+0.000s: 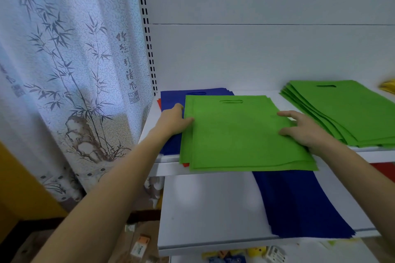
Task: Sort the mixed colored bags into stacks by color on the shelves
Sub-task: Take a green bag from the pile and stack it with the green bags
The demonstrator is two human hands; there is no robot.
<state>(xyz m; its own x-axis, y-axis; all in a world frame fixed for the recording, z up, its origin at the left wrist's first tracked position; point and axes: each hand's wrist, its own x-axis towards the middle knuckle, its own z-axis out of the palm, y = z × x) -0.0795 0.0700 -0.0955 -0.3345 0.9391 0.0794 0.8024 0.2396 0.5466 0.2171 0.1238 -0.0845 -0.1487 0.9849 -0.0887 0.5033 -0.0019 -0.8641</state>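
Note:
A few green bags (pixel 239 134) lie on top of the mixed pile at the left of the upper shelf (pixel 168 167). Blue bags (pixel 171 98) and a red-orange bag (pixel 185 164) show beneath them. My left hand (pixel 174 120) pinches the left edge of the green bags, thumb on top. My right hand (pixel 303 129) rests on their right side with fingers spread. A sorted green stack (pixel 352 113) lies to the right on the same shelf. A blue stack (pixel 299 203) lies on the lower shelf (pixel 203 209).
A yellow bag (pixel 388 86) shows at the far right of the upper shelf, and a red bag (pixel 384 170) at the right below it. A bamboo-print curtain (pixel 64 70) hangs left of the shelving. Small packets (pixel 139 245) lie on the floor.

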